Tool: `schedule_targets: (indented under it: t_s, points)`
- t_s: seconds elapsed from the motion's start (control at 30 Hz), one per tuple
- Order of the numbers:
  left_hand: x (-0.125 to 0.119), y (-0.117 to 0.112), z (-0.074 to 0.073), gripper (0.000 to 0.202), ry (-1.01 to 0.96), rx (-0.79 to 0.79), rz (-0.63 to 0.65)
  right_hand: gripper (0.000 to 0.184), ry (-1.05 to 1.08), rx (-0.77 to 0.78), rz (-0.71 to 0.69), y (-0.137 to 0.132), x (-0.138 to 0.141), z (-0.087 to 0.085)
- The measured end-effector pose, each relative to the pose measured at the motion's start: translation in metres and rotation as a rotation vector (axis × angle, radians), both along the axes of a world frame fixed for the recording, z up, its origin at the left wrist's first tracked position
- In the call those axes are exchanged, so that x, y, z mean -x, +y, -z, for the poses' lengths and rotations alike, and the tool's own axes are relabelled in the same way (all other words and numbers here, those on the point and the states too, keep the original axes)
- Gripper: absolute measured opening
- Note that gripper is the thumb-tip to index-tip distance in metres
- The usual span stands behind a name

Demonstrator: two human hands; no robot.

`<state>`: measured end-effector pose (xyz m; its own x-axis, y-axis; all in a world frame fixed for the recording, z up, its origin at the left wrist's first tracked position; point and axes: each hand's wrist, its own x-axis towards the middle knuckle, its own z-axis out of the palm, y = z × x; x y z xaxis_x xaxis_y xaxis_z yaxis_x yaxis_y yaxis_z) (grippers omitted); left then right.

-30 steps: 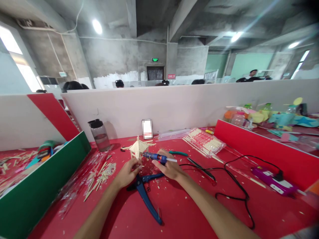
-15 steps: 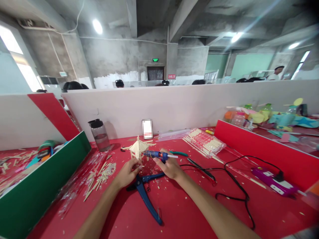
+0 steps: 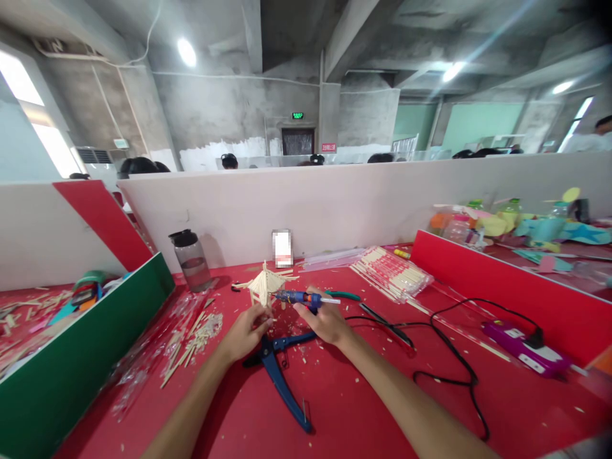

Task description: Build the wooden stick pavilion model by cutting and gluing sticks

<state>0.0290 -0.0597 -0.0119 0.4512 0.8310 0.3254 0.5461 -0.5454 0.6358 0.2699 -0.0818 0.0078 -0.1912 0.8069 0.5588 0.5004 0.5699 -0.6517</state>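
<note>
Beyond the partition [image 3: 306,197], a person [image 3: 601,135] has moved rightward; our hands barely shift. Our left hand [image 3: 246,331] pinches the near base of the stick model [image 3: 266,280] just ahead; our right hand [image 3: 329,322] grips the glue gun [image 3: 299,298], long axis nearly level, pointing left at the model.

Pale stick model [image 3: 264,281] upright, roof pointed; blue glue gun [image 3: 295,297] approx horiz, nozzle nr model

Two hands [image 3: 245,333], one glue gun [image 3: 297,298], one stick model [image 3: 266,282], one purple power strip [image 3: 514,341]
</note>
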Motion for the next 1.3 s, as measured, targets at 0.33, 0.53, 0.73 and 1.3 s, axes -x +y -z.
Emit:
schedule_targets:
  t_s: [0.33, 0.53, 0.73, 1.3]
  points:
    - [-0.0006, 0.0002, -0.0003, 0.025, 0.002, 0.011, 0.003, 0.03, 0.021, -0.034, -0.022, -0.0022, -0.0015, -0.0038]
    - [-0.0009, -0.0011, -0.0026, 0.027, 0.007, 0.008, 0.004, 0.034, -0.015, -0.062, 0.034, -0.0012, 0.0001, -0.0019]
    - [-0.0009, -0.0012, -0.0026, 0.027, -0.012, 0.009, 0.004, 0.035, -0.045, -0.063, 0.04, 0.0013, 0.0006, 0.001]
    - [0.0, 0.0001, -0.0006, 0.025, -0.006, 0.005, 0.008, 0.034, -0.086, -0.064, 0.042, 0.0003, -0.0046, -0.0011]
